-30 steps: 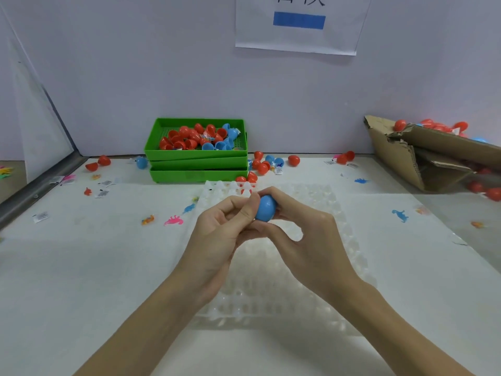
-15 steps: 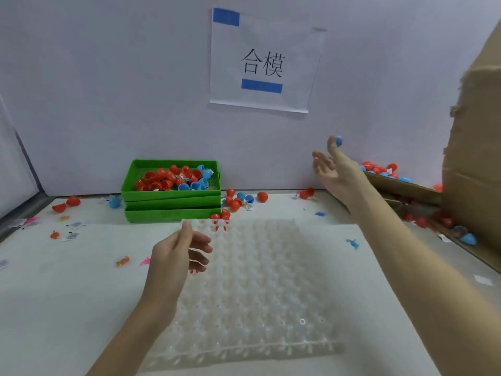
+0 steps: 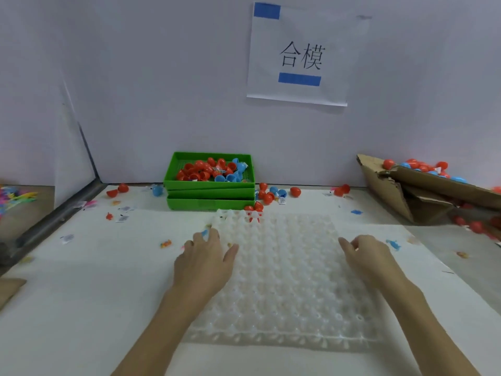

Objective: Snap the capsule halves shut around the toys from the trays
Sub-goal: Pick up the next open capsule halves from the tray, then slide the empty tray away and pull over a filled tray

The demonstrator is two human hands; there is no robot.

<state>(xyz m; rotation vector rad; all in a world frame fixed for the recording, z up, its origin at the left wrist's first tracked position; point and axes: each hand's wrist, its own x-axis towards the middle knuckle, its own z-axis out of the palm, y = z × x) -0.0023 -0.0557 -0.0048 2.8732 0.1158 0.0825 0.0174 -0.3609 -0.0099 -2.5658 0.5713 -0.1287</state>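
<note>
White table | green trays hold red, blue capsule halves

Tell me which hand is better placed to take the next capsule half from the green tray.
Probably the left hand: it lies nearer the green tray. The right hand rests farther right.

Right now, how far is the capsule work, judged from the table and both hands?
Done: closed red and blue capsules are piled in the cardboard box. In hand: nothing; the left hand and right hand rest with relaxed fingers on the clear dimpled tray. Left: many loose capsule halves fill the top green tray, and small toys lie scattered on the table.
</note>
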